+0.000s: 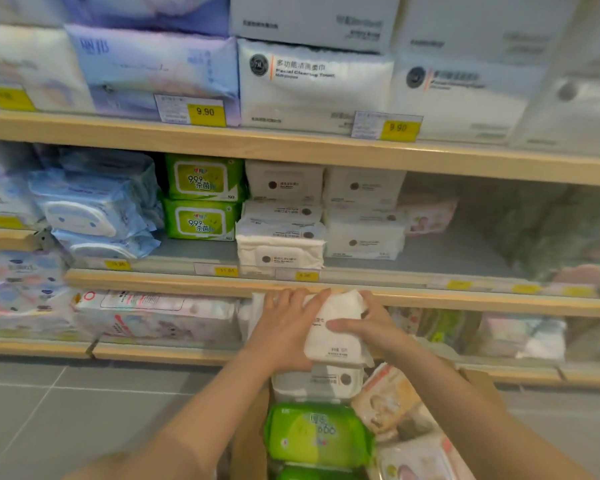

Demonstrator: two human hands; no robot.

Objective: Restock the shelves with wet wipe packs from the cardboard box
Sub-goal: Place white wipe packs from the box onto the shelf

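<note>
White pack (336,327) with grey print between the hands; green pack (317,434) below them; green-yellow packs (201,199) and pale-blue packs (94,206) up left.

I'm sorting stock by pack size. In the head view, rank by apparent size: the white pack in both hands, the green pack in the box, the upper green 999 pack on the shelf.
1. Green pack in the box, though nearest the camera.
2. White pack.
3. Upper green 999 pack, though farthest away.

Light wooden middle shelf (187,277): blue wipe packs (94,216) left, green packs (201,199) beside, white stacks (281,237) right.
</note>
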